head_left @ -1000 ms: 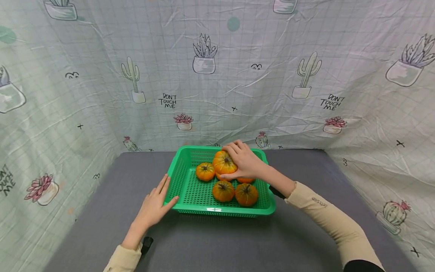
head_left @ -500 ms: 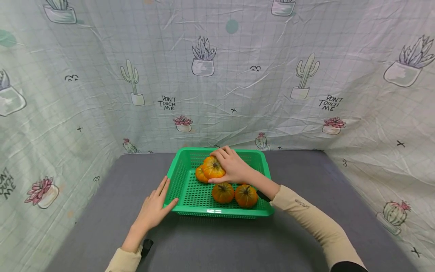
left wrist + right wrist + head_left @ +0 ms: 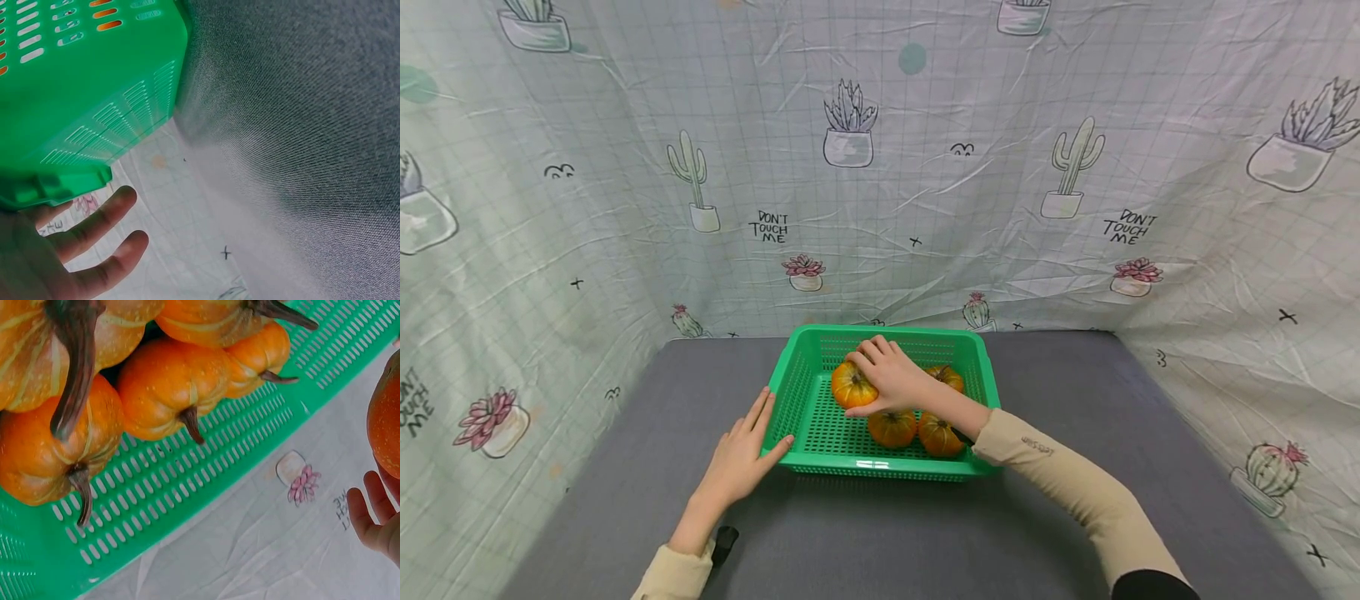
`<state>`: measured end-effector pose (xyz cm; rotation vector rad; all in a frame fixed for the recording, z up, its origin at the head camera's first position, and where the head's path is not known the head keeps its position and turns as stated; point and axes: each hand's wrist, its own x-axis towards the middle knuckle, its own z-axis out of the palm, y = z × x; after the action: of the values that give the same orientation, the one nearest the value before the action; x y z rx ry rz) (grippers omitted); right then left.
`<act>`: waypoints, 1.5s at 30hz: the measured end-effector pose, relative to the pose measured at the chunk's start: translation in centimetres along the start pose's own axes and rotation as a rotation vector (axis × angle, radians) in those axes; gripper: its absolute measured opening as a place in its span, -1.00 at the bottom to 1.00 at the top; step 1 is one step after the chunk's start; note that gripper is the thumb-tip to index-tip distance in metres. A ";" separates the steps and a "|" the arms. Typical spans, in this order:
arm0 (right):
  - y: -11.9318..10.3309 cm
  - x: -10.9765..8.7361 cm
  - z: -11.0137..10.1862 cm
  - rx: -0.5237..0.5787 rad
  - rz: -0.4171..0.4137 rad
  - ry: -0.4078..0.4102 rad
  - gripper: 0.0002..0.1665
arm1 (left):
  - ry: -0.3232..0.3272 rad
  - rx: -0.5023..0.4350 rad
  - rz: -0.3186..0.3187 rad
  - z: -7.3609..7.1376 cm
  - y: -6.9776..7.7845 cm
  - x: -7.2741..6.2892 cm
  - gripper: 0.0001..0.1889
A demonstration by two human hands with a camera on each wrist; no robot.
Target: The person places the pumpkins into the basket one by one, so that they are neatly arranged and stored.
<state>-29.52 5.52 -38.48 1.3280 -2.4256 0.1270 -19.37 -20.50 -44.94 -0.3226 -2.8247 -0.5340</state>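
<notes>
My right hand (image 3: 891,379) holds an orange pumpkin (image 3: 852,386) over the left-middle of a green plastic basket (image 3: 786,375). In the right wrist view, that hand (image 3: 378,519) and part of the held pumpkin (image 3: 386,425) show at the right edge. Several other small pumpkins sit in the basket, including one at the front middle (image 3: 892,430), one at the front right (image 3: 940,435) and one behind (image 3: 945,377); my right arm partly covers them. With fingers extended, my left hand (image 3: 736,457) rests against the basket's left rim. In the left wrist view, its fingers (image 3: 94,228) lie under the rim.
The basket stands on a grey tabletop (image 3: 850,542). Behind and at both sides hangs a pale cloth (image 3: 910,192) printed with cacti and potted plants. Brown stems (image 3: 75,369) stick out from the pumpkins in the basket.
The right hand has carried its pumpkin leftward and lower, over where a smaller pumpkin was visible; that one is now hidden. A back-right pumpkin has come into clearer view. The left hand stays put.
</notes>
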 end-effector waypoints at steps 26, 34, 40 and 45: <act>-1.3 0.7 3.5 -0.159 -0.095 -0.173 -0.09 | -0.024 0.001 -0.006 -0.1 0.1 0.4 -0.22; -1.4 0.8 3.8 -0.158 -0.133 -0.184 -0.10 | -0.020 -0.003 -0.011 -0.1 0.2 0.4 -0.23; -1.5 0.8 3.8 -0.154 -0.147 -0.219 -0.10 | -0.021 0.003 -0.013 0.0 0.2 0.3 -0.22; -1.4 0.8 4.2 -0.177 -0.157 -0.246 -0.08 | -0.024 -0.004 -0.015 0.0 0.2 0.2 -0.23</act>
<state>-29.90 3.04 -42.17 1.5200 -2.4462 -0.3018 -19.48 -20.29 -44.78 -0.3108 -2.8517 -0.5430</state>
